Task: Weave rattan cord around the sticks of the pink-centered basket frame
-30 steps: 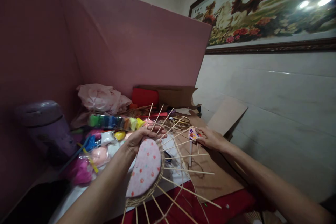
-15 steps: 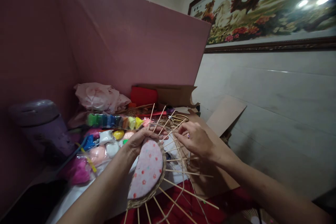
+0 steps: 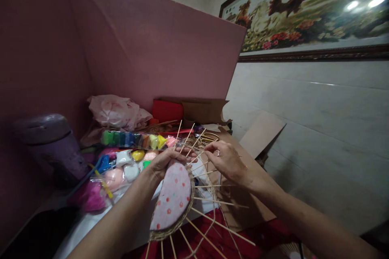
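A half-round woven base (image 3: 174, 198) faces me, covered in pale fabric with small red flowers and edged with twisted twine. Thin wooden sticks (image 3: 223, 226) fan out from its curved edge. My left hand (image 3: 173, 160) is closed on the top of the base, thumb on the fabric, other fingers behind and among the upper sticks. Beside it on the right, my right hand (image 3: 226, 160) pinches near the stick ends, apparently on a strand of twine, though the fingers partly hide it. Loose twine (image 3: 214, 206) hangs down across the lower sticks.
Colourful bagged clay packs (image 3: 130, 139) lie on the left, beside a lilac lidded container (image 3: 53, 149). A pink cloth bundle (image 3: 118, 111) and a red piece (image 3: 167, 110) are at the back. Cardboard (image 3: 249, 202) lies under my right forearm; another board (image 3: 264, 131) leans on the wall.
My right hand has shifted slightly right, its fingers still pinched. The base and left hand sit marginally further right in view, with the same hold.
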`<state>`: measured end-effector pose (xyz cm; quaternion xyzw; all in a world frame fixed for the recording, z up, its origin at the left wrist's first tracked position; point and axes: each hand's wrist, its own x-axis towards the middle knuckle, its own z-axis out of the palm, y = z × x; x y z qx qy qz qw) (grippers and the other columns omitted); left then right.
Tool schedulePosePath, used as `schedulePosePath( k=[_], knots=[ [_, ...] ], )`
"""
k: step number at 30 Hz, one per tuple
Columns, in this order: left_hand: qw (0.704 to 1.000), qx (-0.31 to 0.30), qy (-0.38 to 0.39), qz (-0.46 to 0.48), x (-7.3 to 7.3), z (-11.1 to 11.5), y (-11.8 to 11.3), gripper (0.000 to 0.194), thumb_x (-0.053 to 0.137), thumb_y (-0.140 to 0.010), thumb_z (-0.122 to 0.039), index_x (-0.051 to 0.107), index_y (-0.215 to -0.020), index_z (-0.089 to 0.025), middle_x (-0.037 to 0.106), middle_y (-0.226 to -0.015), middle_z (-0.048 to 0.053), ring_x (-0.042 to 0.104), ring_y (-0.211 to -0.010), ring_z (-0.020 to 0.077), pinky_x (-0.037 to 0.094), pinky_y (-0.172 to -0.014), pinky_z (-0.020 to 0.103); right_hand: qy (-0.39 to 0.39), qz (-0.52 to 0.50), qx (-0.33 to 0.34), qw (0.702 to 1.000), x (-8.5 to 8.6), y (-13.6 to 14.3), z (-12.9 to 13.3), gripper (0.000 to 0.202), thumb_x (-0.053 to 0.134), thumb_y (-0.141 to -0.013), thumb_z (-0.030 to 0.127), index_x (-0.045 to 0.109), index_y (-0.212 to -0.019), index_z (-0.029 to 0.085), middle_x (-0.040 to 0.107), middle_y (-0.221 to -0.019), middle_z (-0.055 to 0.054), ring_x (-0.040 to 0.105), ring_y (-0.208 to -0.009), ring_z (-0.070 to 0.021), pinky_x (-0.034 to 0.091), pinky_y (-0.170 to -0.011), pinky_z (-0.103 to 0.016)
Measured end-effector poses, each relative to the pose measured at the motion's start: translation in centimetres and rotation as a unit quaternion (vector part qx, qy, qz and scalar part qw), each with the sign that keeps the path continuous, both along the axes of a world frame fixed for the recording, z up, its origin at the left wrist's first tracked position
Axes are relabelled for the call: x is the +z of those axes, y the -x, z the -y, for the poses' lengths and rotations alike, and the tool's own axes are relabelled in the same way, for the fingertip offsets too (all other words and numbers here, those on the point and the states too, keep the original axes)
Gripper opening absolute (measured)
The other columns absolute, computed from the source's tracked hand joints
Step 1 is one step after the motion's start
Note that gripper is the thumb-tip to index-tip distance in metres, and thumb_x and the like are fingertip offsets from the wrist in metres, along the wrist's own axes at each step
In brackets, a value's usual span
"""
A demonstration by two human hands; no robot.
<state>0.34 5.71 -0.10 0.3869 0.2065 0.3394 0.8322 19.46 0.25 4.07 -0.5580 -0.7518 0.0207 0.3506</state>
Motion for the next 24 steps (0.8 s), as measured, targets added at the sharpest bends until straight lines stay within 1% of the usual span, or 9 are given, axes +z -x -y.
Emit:
schedulePosePath(
  k=[3, 8, 13, 17, 24],
  knots=[
    [1.0, 0.01, 0.0, -0.011, 0.09, 0.08, -0.11, 0.034, 0.058, -0.057, 0.006, 0.064, -0.088, -0.007, 0.07, -0.091, 0.012, 0.066, -0.086, 0.0222, 0.052, -0.074, 0.028, -0.013, 0.017, 0.012, 1.0, 0.0, 0.08, 0.1, 0.011, 0.054, -0.075, 0.016, 0.065, -0.073, 0.019, 0.067, -0.075, -0.004, 0.058, -0.071, -0.0182, 0.041, -0.064, -0.03],
    [1.0, 0.008, -0.008, -0.01, -0.1, -0.07, -0.16, 0.035, 0.056, -0.06, 0.006, 0.062, -0.091, -0.008, 0.069, -0.093, 0.012, 0.066, -0.085, 0.0212, 0.052, -0.075, 0.03, -0.036, 0.05, 0.049, 0.997, -0.16, 0.17, 0.26, 0.01, 0.054, -0.076, 0.014, 0.063, -0.074, 0.02, 0.064, -0.075, -0.003, 0.055, -0.075, -0.0183, 0.039, -0.069, -0.031],
    [1.0, -0.003, -0.004, -0.004, -0.26, -0.39, -0.21, 0.035, 0.055, -0.059, 0.007, 0.061, -0.09, -0.008, 0.069, -0.089, 0.012, 0.066, -0.083, 0.0213, 0.052, -0.073, 0.029, -0.035, 0.065, 0.057, 0.996, -0.29, 0.04, 0.32, 0.01, 0.054, -0.078, 0.014, 0.062, -0.075, 0.02, 0.064, -0.077, -0.003, 0.053, -0.08, -0.0192, 0.037, -0.073, -0.033],
    [1.0, -0.015, -0.01, 0.007, -0.47, -0.63, -0.2, 0.033, 0.054, -0.06, 0.007, 0.063, -0.088, -0.007, 0.069, -0.089, 0.012, 0.066, -0.083, 0.0211, 0.051, -0.076, 0.03, -0.043, 0.074, 0.074, 0.994, -0.54, -0.11, 0.36, 0.012, 0.053, -0.078, 0.012, 0.062, -0.077, 0.02, 0.063, -0.08, -0.003, 0.053, -0.083, -0.02, 0.036, -0.075, -0.035],
    [1.0, -0.01, -0.014, 0.003, -0.46, -0.6, -0.24, 0.032, 0.054, -0.059, 0.006, 0.063, -0.086, -0.008, 0.069, -0.089, 0.012, 0.066, -0.084, 0.0209, 0.051, -0.075, 0.028, -0.045, 0.083, 0.086, 0.992, -0.72, -0.06, 0.39, 0.018, 0.051, -0.075, 0.009, 0.063, -0.079, 0.021, 0.063, -0.08, -0.003, 0.051, -0.083, -0.0199, 0.035, -0.074, -0.034]
  ],
)
